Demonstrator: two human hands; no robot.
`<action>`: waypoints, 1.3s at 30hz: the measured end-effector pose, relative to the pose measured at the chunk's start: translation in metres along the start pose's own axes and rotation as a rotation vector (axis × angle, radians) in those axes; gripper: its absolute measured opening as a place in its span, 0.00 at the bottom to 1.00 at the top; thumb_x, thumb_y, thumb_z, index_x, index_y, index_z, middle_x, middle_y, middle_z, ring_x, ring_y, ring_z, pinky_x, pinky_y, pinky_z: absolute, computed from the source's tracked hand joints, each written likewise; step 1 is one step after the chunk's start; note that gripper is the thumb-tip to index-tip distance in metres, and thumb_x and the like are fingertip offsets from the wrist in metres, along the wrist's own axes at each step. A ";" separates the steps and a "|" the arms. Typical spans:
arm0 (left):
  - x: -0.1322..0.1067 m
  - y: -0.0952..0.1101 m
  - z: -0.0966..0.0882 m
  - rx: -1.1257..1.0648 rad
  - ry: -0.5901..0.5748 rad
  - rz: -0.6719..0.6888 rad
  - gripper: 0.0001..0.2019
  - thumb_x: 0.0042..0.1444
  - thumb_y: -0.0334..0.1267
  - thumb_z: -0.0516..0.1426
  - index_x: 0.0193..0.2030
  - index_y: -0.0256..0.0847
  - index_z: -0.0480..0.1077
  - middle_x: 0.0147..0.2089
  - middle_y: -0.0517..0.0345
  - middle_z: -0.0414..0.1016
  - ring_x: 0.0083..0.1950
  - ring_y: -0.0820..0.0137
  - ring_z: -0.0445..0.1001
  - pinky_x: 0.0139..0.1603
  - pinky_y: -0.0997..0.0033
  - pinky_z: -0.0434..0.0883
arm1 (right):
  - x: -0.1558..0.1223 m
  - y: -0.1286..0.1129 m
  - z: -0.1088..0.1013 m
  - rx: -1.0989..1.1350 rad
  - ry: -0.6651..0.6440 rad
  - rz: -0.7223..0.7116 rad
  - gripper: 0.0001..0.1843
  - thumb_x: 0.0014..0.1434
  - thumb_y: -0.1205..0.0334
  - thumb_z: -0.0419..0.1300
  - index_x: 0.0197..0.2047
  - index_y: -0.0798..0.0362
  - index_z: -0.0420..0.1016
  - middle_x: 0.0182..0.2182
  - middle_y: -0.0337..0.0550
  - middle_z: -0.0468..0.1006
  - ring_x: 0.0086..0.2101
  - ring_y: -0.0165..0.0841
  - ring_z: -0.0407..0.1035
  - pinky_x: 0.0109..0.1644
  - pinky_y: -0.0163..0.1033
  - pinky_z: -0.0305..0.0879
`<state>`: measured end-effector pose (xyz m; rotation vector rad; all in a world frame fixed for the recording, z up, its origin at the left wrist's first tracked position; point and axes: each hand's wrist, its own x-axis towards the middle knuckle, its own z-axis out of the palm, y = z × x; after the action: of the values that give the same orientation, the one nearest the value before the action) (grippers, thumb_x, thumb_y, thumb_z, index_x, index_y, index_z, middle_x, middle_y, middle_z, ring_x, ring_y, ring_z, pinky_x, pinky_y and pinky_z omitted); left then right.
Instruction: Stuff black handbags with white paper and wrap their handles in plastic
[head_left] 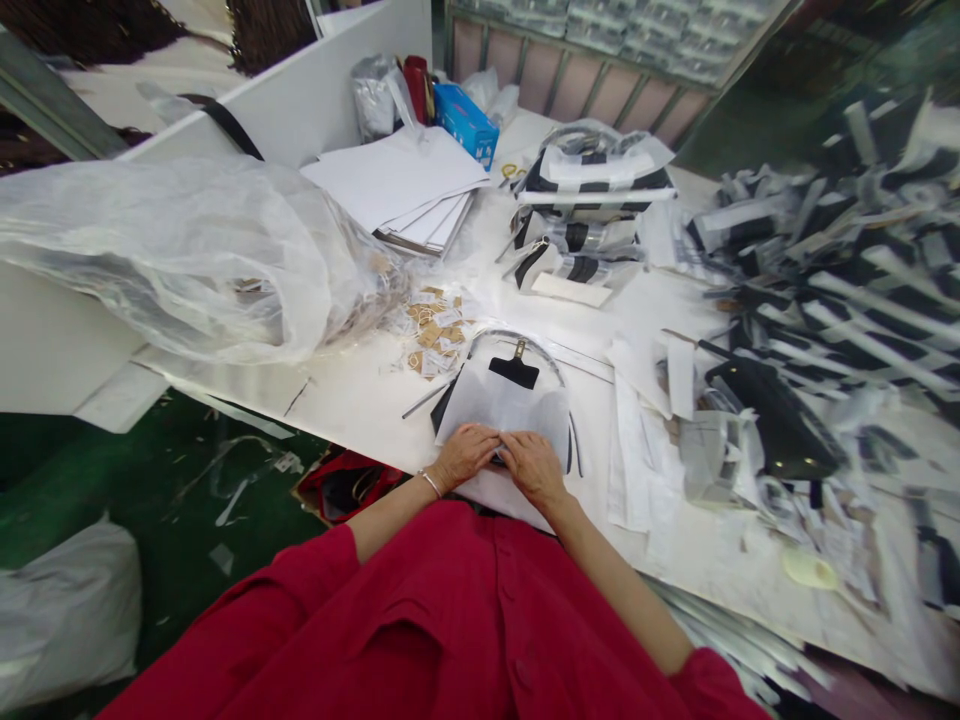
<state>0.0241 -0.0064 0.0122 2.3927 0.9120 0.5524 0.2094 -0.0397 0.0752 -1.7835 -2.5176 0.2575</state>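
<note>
A black handbag [441, 408] lies on the table right in front of me, mostly hidden under a sheet of white wrapping paper [499, 403]. Its black flap [514, 372] with a gold clasp shows above the sheet, and a wrapped handle [541, 346] arches behind. At the near edge, my left hand [466, 455] and my right hand [531, 465] meet, fingertips almost touching. Both have curled fingers closed on the paper over the bag's edge. What lies beneath the fingertips is hidden.
Brown and white hang tags [435, 335] lie beyond the bag. A clear plastic bag [187, 260] spreads to the left. Wrapped handbags [585, 260] stand at the back, near white sheets [405, 180] and a blue box [466, 122]. Black straps [840, 290] pile up right.
</note>
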 end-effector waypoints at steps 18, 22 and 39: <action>0.010 0.005 -0.006 -0.077 -0.014 -0.135 0.15 0.69 0.42 0.46 0.50 0.43 0.72 0.51 0.55 0.77 0.55 0.67 0.72 0.58 0.62 0.63 | 0.000 -0.008 0.017 -0.021 0.044 0.088 0.15 0.68 0.61 0.49 0.54 0.53 0.70 0.43 0.48 0.79 0.46 0.37 0.70 0.58 0.45 0.57; 0.020 0.010 -0.010 -0.087 -0.006 -0.284 0.15 0.68 0.39 0.46 0.41 0.41 0.73 0.41 0.55 0.77 0.45 0.65 0.73 0.50 0.63 0.66 | 0.004 -0.008 0.012 -0.034 0.026 0.114 0.14 0.68 0.61 0.50 0.53 0.50 0.71 0.40 0.46 0.79 0.43 0.36 0.70 0.51 0.41 0.58; 0.022 0.012 -0.006 -0.011 -0.007 -0.262 0.08 0.65 0.39 0.53 0.47 0.43 0.72 0.45 0.55 0.74 0.47 0.64 0.69 0.49 0.63 0.63 | -0.006 -0.002 0.024 -0.006 0.116 0.078 0.14 0.67 0.61 0.52 0.50 0.54 0.74 0.43 0.49 0.78 0.45 0.37 0.69 0.55 0.43 0.59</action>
<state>0.0419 0.0031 0.0287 2.2172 1.1926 0.4463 0.2065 -0.0488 0.0518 -1.8439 -2.3774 0.1448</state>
